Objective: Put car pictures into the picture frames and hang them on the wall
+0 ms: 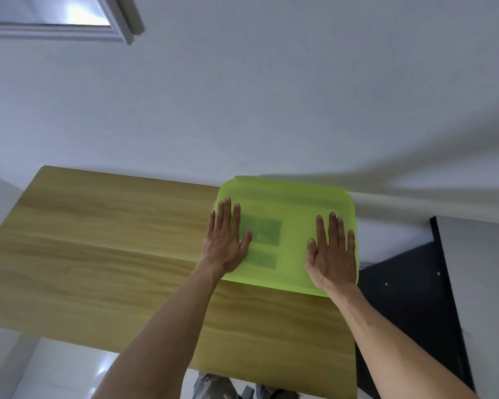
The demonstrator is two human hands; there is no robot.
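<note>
Both hands flat on lime-green translucent lid, fingers straight and spread, palms down, nothing pinched or gripped. Left hand on lid's left part, fingertips near its left edge, thumb angled in toward centre. Right hand on lid's right part, little finger close to right rim, heel of palm at near right corner. Bare forearms running in from bottom of view.

Lid sitting at far right corner of wooden desk, far edge against white wall, right side reaching desk's right edge or just over it; cannot tell which. Lid looks to cover a container, body of it hidden from this angle.

Dark rectangular shapes visible through lid, between the two hands, nearer the left one: larger one further back, smaller one closer in. Too blurred through plastic to tell whether frames or pictures.

White-framed window or panel in wall, top left. Black furniture right beside desk's right edge. Glossy pale floor below desk's near left corner. Grey trousers showing under near edge.
</note>
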